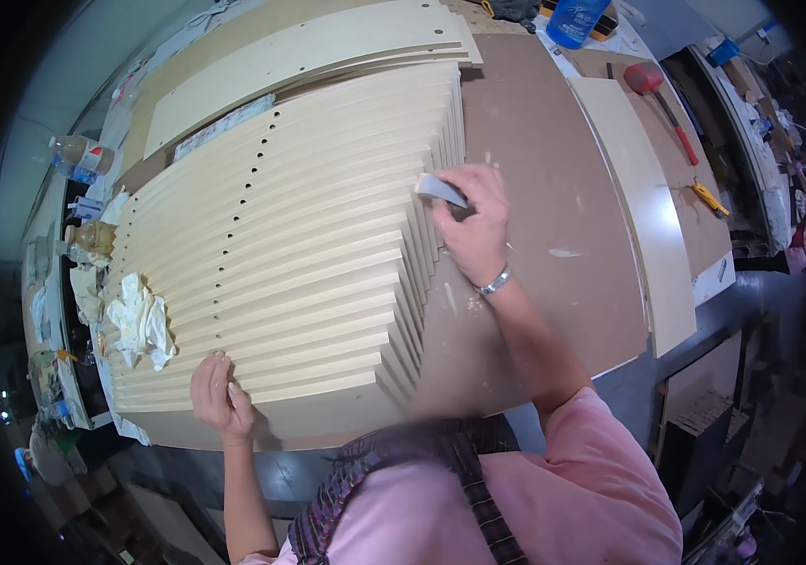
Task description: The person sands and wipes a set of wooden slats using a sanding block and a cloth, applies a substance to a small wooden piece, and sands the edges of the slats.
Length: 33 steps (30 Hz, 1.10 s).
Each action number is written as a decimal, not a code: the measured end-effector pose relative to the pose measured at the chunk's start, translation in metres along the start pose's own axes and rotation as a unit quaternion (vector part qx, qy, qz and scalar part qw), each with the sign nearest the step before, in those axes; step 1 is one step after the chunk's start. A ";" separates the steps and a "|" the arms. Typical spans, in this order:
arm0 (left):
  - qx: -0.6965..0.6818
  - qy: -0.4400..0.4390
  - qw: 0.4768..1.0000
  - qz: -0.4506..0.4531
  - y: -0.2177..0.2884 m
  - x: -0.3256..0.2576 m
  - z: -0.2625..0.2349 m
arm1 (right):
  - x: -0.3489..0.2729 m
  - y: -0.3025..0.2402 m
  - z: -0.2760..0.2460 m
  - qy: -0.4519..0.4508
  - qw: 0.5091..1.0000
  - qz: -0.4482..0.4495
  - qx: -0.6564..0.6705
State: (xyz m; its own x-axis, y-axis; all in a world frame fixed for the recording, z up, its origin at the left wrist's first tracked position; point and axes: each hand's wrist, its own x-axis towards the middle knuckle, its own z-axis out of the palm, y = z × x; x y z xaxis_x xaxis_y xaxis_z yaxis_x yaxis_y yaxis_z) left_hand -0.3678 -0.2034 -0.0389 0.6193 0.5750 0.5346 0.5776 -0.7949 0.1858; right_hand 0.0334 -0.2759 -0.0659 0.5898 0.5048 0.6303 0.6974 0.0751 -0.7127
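Note:
A row of pale wooden boards point(318, 273) lies overlapped like steps across the workbench, with a line of small dark holes running through them. My right hand point(476, 221) pinches a small sanding block point(441, 191), pale with a grey face, at the boards' right-hand ends. Low on the left, my left hand point(220, 395) rests at the nearest board with its fingers curled; whatever lies between the fingertips is too small to make out. A crumpled white cloth point(142, 322) sits on the boards beyond that hand.
Behind the row lie more long boards point(327, 58). To the right, on a brown sheet point(553, 188), is a long pale panel point(643, 207). Farther right are a red mallet point(645, 79) and a yellow utility knife point(707, 199). Bottles point(82, 153) stand at the left edge; a blue bottle point(574, 21) stands at the back.

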 end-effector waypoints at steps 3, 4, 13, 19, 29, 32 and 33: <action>-0.001 0.001 1.000 0.003 -0.002 0.001 0.000 | -0.002 0.001 0.003 -0.016 1.000 0.007 -0.001; -0.002 0.000 1.000 0.003 -0.002 0.000 0.000 | -0.007 0.003 -0.001 -0.029 0.999 0.015 -0.008; 0.000 -0.007 1.000 -0.007 -0.002 -0.003 0.000 | -0.001 0.010 0.001 -0.005 1.000 -0.002 -0.030; -0.005 -0.005 1.000 -0.009 0.000 -0.002 0.000 | -0.001 0.008 -0.003 -0.006 0.999 -0.043 -0.021; 0.000 -0.007 1.000 -0.002 0.000 0.001 0.000 | 0.010 0.022 0.004 -0.009 0.999 -0.019 -0.023; -0.007 -0.008 1.000 -0.005 0.001 0.000 0.000 | -0.001 0.024 -0.002 -0.031 0.999 -0.016 -0.040; -0.004 -0.008 1.000 -0.007 0.001 0.000 0.000 | 0.001 0.024 -0.002 -0.020 0.999 -0.019 -0.038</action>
State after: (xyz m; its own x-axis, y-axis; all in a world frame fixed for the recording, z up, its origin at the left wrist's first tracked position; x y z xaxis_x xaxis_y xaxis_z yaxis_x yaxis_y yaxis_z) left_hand -0.3674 -0.2040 -0.0385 0.6198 0.5881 0.5196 0.5810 -0.7889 0.2000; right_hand 0.0511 -0.2755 -0.0815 0.5470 0.5370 0.6422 0.7487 0.0294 -0.6623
